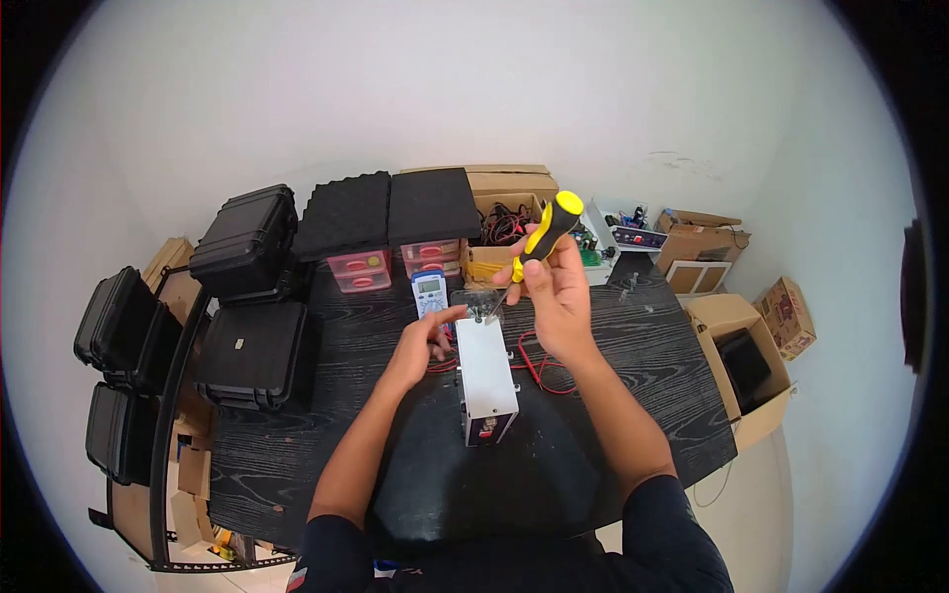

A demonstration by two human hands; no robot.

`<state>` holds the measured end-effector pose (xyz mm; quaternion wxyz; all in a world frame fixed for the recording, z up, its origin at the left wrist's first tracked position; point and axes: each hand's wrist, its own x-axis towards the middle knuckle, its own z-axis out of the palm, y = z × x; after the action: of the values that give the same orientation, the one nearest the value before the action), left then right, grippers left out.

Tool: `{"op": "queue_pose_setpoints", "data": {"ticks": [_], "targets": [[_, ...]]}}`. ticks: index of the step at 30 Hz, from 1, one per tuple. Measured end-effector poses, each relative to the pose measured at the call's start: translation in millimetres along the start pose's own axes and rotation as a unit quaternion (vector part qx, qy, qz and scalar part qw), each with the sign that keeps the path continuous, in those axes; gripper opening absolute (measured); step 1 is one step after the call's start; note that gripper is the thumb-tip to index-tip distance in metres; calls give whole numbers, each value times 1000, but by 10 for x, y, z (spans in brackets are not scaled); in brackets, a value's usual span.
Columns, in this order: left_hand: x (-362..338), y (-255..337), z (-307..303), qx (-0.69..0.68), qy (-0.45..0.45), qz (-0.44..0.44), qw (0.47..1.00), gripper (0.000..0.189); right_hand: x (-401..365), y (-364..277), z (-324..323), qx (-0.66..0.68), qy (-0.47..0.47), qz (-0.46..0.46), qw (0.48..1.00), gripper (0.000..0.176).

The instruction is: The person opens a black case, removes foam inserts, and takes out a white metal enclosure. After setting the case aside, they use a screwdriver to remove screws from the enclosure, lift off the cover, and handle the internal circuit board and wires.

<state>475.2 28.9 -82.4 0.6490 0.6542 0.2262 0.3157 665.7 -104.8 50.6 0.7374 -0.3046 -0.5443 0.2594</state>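
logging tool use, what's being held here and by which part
The right hand grips the screwdriver by the lower part of its yellow-and-black handle. The left hand only touches the white box at its far end.

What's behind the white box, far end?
A blue-white meter lies behind the white box on the table. The left hand and the screwdriver cover the box's far edge, hiding anything there.

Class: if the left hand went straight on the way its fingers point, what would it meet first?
The left hand would probably meet the far end of the white box first, just where the right hand holds the screwdriver tip down; depth is unclear.
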Motion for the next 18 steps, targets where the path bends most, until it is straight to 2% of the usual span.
{"op": "queue_pose_setpoints", "data": {"ticks": [3, 7, 11, 18], "targets": [[229, -189, 58, 7, -36, -127, 991, 69, 14, 120, 4, -5, -5, 4, 1000, 39], [477, -563, 69, -8, -59, -189, 980, 71, 22, 167, 11, 0, 0, 3, 1000, 38], [585, -758, 15, 10, -78, -206, 975, 75, 36, 180, 12, -1, -3, -2, 1000, 37], [565, -739, 2, 30, -85, -202, 975, 78, 48, 188, 15, -3, -2, -13, 1000, 38]]}}
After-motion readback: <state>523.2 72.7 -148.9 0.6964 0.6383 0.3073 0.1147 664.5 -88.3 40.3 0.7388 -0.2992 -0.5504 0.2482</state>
